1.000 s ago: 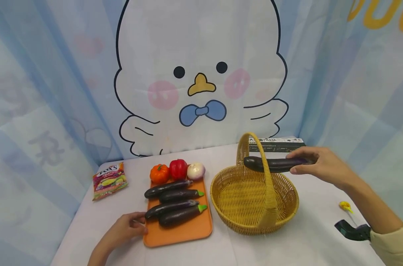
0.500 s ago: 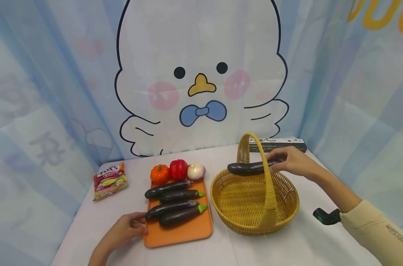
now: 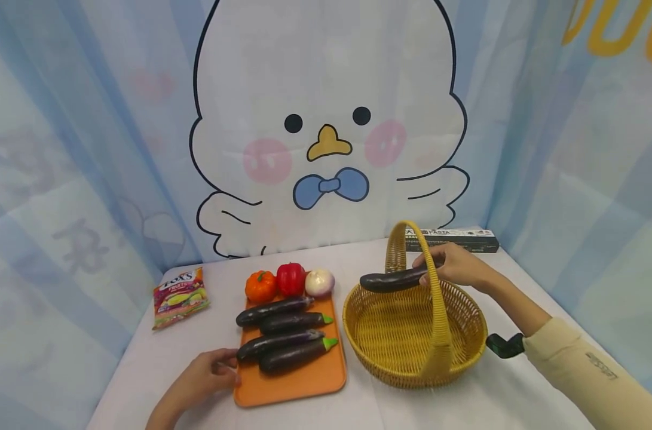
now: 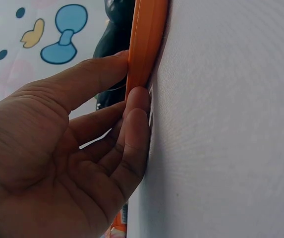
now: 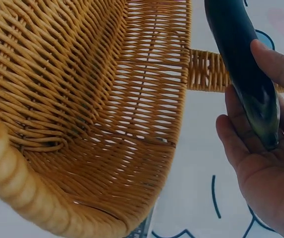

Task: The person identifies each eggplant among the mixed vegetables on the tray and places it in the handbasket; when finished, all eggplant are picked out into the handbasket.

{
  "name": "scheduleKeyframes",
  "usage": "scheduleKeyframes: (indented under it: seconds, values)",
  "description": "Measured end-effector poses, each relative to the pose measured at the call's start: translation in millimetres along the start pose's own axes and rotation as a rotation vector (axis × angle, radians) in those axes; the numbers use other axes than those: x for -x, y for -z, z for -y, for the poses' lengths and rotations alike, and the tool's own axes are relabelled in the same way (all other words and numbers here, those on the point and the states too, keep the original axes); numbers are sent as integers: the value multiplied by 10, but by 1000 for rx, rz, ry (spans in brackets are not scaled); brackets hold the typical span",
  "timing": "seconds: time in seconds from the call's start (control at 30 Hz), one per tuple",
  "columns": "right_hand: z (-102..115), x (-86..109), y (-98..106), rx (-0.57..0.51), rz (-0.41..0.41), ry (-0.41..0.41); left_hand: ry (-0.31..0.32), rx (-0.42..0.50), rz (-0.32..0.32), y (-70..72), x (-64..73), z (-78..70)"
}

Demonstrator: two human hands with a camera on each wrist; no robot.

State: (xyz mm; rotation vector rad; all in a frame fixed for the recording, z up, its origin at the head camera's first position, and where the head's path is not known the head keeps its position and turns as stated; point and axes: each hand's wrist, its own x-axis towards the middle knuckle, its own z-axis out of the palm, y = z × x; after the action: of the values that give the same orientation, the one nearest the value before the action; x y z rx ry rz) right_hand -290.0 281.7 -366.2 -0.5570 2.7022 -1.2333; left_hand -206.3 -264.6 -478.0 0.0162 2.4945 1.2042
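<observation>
The right hand (image 3: 457,266) is gripping an eggplant (image 3: 388,282) by one end, apparently keeping its length free within the handle (image 3: 440,313); the basket (image 3: 387,374) is sitting below those fingers. The left hand (image 3: 207,375) is pinching the tray (image 3: 293,390), likely steadying it, four eggplants (image 3: 279,343) lying just beyond its fingertips.

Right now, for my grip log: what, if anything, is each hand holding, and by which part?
The right hand grips an eggplant by its tapered end; the left hand pinches the orange tray by its left rim.
</observation>
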Motion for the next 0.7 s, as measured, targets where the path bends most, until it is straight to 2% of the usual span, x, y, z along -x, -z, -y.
scheduleKeyframes:
  seconds: [0.27,0.7]
  values:
    - [-94,12,-51,8,32,-33,-26,-3,11,2,-6,-13]
    - [-110,-134,-106,65,108,27,-15,7,9,16,-3,-10]
